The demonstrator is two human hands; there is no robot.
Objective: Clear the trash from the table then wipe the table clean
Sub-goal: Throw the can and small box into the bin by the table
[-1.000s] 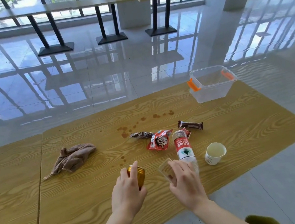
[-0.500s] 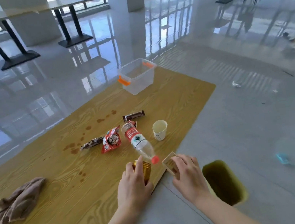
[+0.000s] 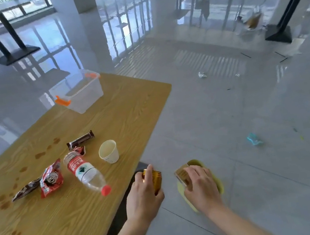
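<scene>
While my left hand (image 3: 143, 197) was clamped on a gold can (image 3: 155, 179) and my right hand (image 3: 201, 186) gripped a small tan box (image 3: 181, 174), both hung past the table (image 3: 51, 227) edge, the right directly over a yellow-green bin (image 3: 220, 185) on the floor. Neither piece had dropped yet, so clearing looked barely begun and wiping not started.

Counted on the table, nearest first: one plastic bottle (image 3: 84, 171) lying on its side, red cap toward me; one red snack packet (image 3: 50, 179); one dark wrapper (image 3: 25, 189) beside it; one paper cup (image 3: 108, 151), upright; one small red scrap (image 3: 79, 149) at the bottle's base; one brown bar wrapper (image 3: 81, 139).

Brown spill spots (image 3: 40, 155) in several patches, left side. One clear tub (image 3: 79, 93) with orange latches at the far corner. No cloth in view.
</scene>
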